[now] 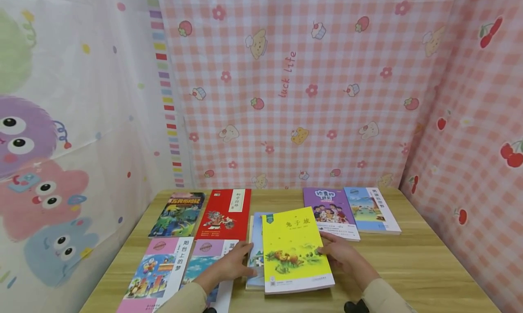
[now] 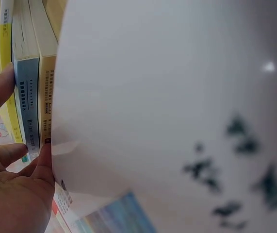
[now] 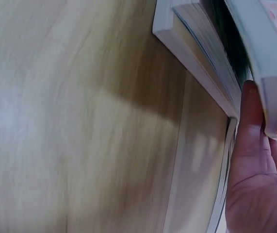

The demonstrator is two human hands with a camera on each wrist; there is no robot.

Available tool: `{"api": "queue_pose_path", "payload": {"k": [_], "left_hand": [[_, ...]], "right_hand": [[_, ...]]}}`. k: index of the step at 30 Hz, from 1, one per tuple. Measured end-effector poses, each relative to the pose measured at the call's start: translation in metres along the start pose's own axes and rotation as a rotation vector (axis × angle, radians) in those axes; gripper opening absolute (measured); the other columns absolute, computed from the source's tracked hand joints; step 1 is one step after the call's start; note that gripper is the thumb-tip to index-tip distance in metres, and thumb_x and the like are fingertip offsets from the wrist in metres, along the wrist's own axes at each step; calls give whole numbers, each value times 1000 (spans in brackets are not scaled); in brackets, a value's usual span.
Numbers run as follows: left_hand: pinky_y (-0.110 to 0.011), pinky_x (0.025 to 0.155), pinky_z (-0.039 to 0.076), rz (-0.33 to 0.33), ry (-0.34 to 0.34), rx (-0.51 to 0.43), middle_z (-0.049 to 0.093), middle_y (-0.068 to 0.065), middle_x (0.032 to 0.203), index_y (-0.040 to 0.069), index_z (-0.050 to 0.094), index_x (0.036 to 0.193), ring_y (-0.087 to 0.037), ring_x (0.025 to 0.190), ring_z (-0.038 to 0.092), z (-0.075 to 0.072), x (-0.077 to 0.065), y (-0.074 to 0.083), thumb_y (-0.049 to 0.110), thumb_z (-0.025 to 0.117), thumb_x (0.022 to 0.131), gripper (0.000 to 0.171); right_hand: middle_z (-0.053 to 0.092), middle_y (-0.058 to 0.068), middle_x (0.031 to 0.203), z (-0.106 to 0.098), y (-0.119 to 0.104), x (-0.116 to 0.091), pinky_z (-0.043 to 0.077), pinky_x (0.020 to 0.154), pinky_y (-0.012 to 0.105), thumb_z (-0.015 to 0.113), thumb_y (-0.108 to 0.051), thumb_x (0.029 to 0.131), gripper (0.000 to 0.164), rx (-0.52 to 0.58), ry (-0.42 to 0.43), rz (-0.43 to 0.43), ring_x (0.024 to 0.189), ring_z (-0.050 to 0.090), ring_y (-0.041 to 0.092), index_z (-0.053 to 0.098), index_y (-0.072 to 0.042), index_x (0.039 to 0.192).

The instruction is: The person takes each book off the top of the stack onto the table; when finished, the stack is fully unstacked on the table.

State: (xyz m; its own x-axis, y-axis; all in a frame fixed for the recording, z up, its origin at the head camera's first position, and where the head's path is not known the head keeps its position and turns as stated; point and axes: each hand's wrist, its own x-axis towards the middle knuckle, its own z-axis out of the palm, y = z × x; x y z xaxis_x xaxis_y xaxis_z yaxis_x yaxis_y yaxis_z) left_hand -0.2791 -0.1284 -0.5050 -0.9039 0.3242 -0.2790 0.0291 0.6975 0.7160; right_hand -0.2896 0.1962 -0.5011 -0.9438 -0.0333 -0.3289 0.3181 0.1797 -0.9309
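A yellow book (image 1: pixel 296 254) with a rabbit picture lies slanted over a small pile at the middle front of the table. My right hand (image 1: pixel 343 256) pinches its right edge, thumb on the cover and fingers underneath. In the right wrist view, a gap shows between the held book (image 3: pixel 274 63) and the books below. Under it a blue book (image 1: pixel 256 254) sticks out on the left, on top of a tan-spined book (image 2: pixel 46 92). My left hand (image 1: pixel 230 265) touches the left side of this pile, its thumb and fingers apart along the blue spine (image 2: pixel 27 102).
At left lie a green-toned book (image 1: pixel 177 215), a red book (image 1: pixel 222 215), a pink-and-white book (image 1: pixel 153 276) and another (image 1: pixel 204 263) partly under my left arm. A purple book (image 1: pixel 331 213) and a blue-and-white book (image 1: pixel 372 211) lie back right. Printed curtains surround the wooden table (image 1: pixel 421 267).
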Motion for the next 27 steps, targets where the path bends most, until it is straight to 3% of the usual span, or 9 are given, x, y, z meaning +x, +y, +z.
{"api": "queue_pose_path", "payload": {"k": [13, 21, 27], "left_hand": [[-63, 107, 33, 17, 18, 4, 38, -15, 146, 6, 41, 150, -35, 131, 40, -1, -1, 0, 24, 82, 82, 82], [-63, 109, 30, 54, 15, 2, 37, -19, 146, 1, 40, 150, -38, 133, 38, -2, -4, 0, 20, 81, 83, 81], [-63, 108, 32, 39, 19, 7, 39, -17, 145, 2, 41, 150, -36, 130, 41, -1, -5, 1, 21, 82, 82, 81]], "right_hand": [[59, 25, 129, -32, -8, -9, 58, 80, 46, 60, 0, 95, 63, 58, -61, -52, 95, 69, 32, 33, -2, 152], [59, 20, 123, -86, -4, -23, 57, 82, 44, 57, -3, 98, 72, 15, -138, -43, 97, 67, 27, 15, 0, 156], [62, 15, 119, -130, 10, -36, 56, 83, 45, 56, -3, 97, 78, 0, -188, -19, 98, 66, 27, 5, 2, 156]]}}
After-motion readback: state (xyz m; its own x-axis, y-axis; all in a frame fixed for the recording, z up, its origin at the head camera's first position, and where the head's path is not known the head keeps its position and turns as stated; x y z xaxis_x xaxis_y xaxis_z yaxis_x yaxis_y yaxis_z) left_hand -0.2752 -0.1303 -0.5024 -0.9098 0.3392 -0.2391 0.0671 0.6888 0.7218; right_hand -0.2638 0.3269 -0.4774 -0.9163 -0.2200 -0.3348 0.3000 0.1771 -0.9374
